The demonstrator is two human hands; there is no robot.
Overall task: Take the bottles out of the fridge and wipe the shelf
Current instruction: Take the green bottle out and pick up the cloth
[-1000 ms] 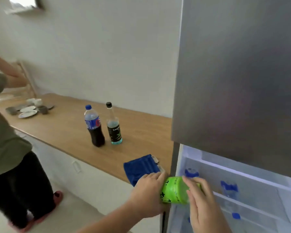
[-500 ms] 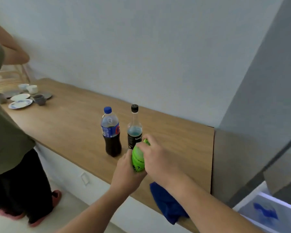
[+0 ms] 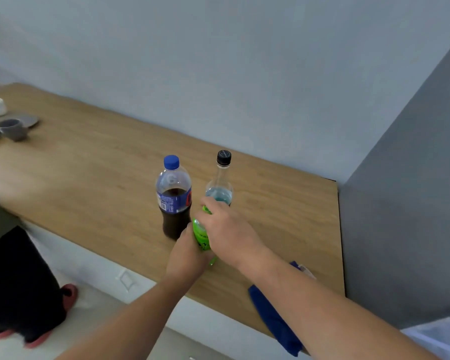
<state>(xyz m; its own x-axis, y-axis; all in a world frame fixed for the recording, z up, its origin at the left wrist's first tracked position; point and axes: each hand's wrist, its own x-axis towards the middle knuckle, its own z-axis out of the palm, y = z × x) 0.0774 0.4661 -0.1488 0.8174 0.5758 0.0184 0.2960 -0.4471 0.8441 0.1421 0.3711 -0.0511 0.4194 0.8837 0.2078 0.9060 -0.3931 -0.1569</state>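
A green bottle (image 3: 201, 235) stands upright over the wooden counter (image 3: 89, 178), held between both hands. My left hand (image 3: 186, 258) grips its lower left side and my right hand (image 3: 227, 232) wraps its top and right side. Just behind it stand a cola bottle with a blue cap (image 3: 173, 197) and a clear bottle with a black cap and blue liquid (image 3: 220, 183). A blue cloth (image 3: 273, 318) lies at the counter's front edge under my right forearm. The grey fridge (image 3: 405, 229) side fills the right.
Cups and plates (image 3: 11, 128) sit at the counter's far left end. Another person in dark trousers (image 3: 13, 276) stands at the left by the counter. A pale fridge door shelf corner (image 3: 442, 339) shows at the bottom right.
Both hands carried the green bottle out of the fridge door and left over the counter, then lowered it in front of the two standing bottles. The view swung left with it.
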